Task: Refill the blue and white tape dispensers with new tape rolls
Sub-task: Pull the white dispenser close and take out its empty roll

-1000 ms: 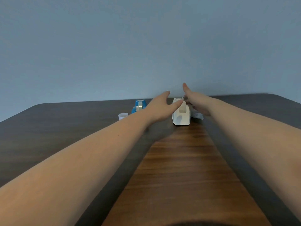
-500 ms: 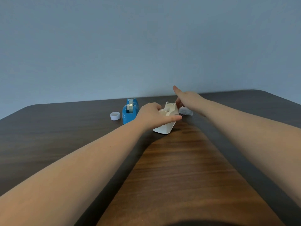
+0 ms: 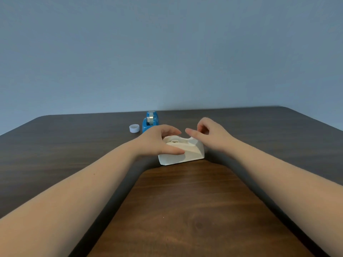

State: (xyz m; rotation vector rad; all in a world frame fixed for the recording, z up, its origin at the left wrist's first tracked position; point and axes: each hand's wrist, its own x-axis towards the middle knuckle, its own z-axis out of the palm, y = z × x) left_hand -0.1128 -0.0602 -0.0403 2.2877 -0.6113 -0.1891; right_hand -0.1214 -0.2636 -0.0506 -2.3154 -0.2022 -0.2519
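The left hand (image 3: 157,140) grips the white tape dispenser (image 3: 182,153). Its thumb presses the near side and its fingers curl over the top at the left end. The right hand (image 3: 210,136) is at the other end. Its fingers are bent and its thumb tip sits over the dip in the top, but I cannot tell if it is pinching anything. The white dispenser stands sideways on the dark wooden table (image 3: 176,210), between the two hands. Behind the left hand stands the blue tape dispenser (image 3: 150,121) with a roll inside it. Just left of that lies a small white tape roll (image 3: 134,128), flat on the table.
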